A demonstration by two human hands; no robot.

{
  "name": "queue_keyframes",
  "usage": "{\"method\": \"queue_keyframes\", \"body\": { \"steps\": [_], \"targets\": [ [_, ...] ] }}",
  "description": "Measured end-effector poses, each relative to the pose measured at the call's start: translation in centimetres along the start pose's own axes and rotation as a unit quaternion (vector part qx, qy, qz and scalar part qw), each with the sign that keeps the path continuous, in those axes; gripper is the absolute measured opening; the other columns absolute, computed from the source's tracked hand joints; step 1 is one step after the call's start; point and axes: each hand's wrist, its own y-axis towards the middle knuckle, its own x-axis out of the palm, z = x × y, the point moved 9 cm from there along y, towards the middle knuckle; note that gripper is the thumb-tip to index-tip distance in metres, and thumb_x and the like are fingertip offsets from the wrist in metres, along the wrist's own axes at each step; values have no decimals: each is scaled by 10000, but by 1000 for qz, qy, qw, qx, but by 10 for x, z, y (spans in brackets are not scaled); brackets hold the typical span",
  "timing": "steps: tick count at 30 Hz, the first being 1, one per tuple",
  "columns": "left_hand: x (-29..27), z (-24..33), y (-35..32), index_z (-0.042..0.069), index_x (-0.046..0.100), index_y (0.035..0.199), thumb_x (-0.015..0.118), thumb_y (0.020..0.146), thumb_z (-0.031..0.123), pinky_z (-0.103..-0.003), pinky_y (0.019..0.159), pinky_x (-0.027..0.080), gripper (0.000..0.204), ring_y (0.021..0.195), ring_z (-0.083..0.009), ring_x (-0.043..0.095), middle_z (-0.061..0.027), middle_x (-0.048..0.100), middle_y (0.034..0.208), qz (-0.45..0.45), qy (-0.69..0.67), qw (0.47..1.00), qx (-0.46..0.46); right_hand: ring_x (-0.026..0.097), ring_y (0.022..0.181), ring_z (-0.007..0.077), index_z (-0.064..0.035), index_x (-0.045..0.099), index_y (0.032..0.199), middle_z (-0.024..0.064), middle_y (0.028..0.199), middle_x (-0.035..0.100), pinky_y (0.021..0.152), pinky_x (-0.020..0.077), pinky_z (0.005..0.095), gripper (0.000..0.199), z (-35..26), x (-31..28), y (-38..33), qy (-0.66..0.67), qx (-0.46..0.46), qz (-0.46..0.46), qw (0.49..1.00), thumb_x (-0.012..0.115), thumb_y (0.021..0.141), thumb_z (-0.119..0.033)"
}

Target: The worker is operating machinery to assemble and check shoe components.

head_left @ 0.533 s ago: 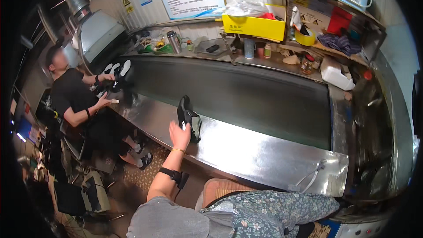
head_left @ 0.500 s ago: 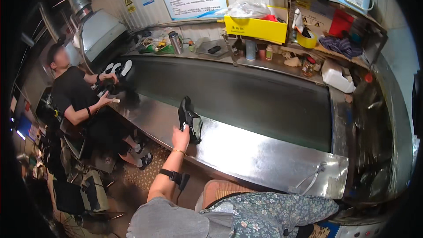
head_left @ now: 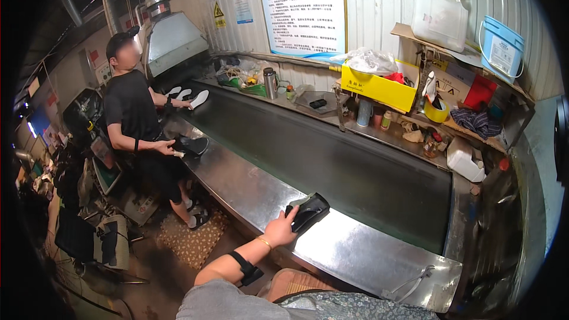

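Note:
My left hand (head_left: 281,229) is closed on the near end of a black shoe (head_left: 309,211), with a finger stretched along it. The shoe is over the shiny metal ledge (head_left: 355,245), its far end by the edge of the dark conveyor belt (head_left: 355,186). Whether the shoe touches the metal I cannot tell. A bracelet and a black band circle my left arm. My right hand is out of view. Farther left, a co-worker in black reaches one hand to white soles (head_left: 200,99) on the belt; the other hand is beside another black shoe (head_left: 194,146).
Behind the belt, a shelf carries a steel flask (head_left: 270,83), a yellow box (head_left: 377,90) and a white jug (head_left: 464,159). A blue bucket (head_left: 501,47) stands higher up. A cord (head_left: 409,281) lies on the ledge's near right end. A metal hood (head_left: 178,41) covers the belt's far end.
My view has shifted. The shoe in my left hand has turned from pointing away to slanting rightward. The co-worker's hands have parted, one now at the white soles, the other beside a black shoe.

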Motion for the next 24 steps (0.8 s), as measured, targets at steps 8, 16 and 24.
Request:
{"method": "queue_keyframes", "body": {
  "steps": [8, 16, 24],
  "targets": [
    [-11, 11, 2, 272, 155, 1542, 697, 741, 263, -463, 719, 530, 967, 804, -377, 664, -213, 669, 885, -80, 21, 996, 33, 531, 1176, 340, -106, 476, 1396, 162, 1328, 537, 1022, 433, 458, 658, 13, 15, -27, -23, 21, -5, 1000, 674, 797, -294],
    [-6, 13, -2, 278, 170, 1543, 626, 713, 155, -468, 710, 531, 955, 784, -382, 655, -228, 645, 890, -55, 34, 998, 18, 528, 1184, 341, -106, 485, 1388, 169, 1325, 538, 1025, 429, 460, 657, 23, 51, -63, -43, 59, -22, 997, 686, 786, -273],
    [-6, 12, -4, 281, 229, 1528, 645, 722, 211, -472, 684, 540, 910, 758, -385, 653, -235, 629, 924, -13, 13, 999, 35, 524, 1193, 342, -106, 493, 1381, 176, 1321, 538, 1028, 425, 462, 656, 22, 66, -71, -89, 80, -43, 992, 698, 775, -251]
  ]
}}
